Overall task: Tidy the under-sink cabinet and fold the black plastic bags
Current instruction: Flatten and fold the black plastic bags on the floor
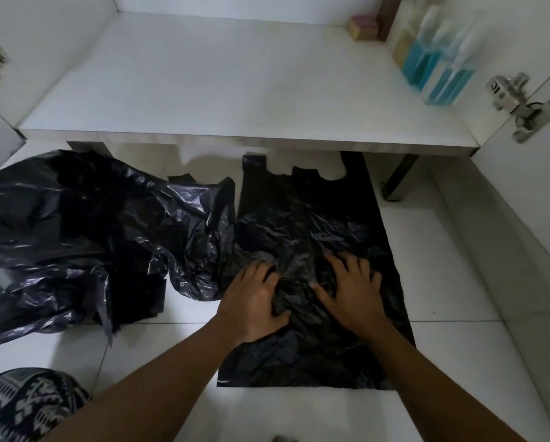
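Note:
A black plastic bag (312, 212) lies spread flat on the white floor tiles, its handles pointing toward the cabinet. My left hand (254, 301) and my right hand (350, 285) both rest palm down on its middle, fingers spread, pressing the wrinkled plastic. To the left lies a crumpled heap of black plastic bags (85, 231), overlapping the flat bag's left edge. The under-sink cabinet shelf (209, 90) stands open behind the bags.
Bottles of blue liquid (439, 68) stand at the shelf's right side, and a small pink and tan block (363, 28) sits at the back. A door hinge (519, 103) juts out at right. A cabinet leg (398, 177) stands close to the flat bag. My patterned knee (24, 406) is at bottom left.

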The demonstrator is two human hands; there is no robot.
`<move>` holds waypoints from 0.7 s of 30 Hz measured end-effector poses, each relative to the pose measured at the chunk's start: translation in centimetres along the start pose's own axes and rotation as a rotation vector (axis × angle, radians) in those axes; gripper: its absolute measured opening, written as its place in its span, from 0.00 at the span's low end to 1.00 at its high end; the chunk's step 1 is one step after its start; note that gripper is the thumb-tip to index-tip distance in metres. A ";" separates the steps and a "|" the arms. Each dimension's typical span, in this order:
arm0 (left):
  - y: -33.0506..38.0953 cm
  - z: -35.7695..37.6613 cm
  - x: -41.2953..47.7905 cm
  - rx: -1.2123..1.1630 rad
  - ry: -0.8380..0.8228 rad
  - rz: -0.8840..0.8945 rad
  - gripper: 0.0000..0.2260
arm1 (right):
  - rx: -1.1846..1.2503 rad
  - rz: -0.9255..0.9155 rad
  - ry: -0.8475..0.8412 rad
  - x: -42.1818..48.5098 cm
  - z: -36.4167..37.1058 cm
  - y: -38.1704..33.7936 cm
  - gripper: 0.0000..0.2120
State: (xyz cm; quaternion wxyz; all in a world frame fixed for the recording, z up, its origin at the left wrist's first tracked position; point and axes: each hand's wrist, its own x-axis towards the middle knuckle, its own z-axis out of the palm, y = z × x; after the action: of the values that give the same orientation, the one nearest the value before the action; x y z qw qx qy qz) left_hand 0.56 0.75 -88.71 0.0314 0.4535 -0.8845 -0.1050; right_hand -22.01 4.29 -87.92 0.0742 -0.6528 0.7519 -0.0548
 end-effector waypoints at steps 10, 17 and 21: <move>0.9 3.4 -3.5 -0.033 0.070 -0.032 0.36 | 0.033 -0.199 0.037 -4.2 4.0 -2.1 0.21; 1.0 3.1 -3.4 -0.015 0.035 -0.055 0.40 | 0.052 0.140 0.047 -5.3 1.6 6.9 0.27; 1.1 2.4 -3.0 -0.093 0.045 -0.073 0.41 | 0.081 0.199 0.057 -5.5 0.9 8.5 0.28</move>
State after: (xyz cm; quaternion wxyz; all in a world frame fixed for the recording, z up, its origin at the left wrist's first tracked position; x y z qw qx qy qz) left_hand 1.08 4.15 -90.66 0.0682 0.4858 -0.8606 -0.1370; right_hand -29.35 10.97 -90.13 0.0839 -0.5696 0.8120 -0.0961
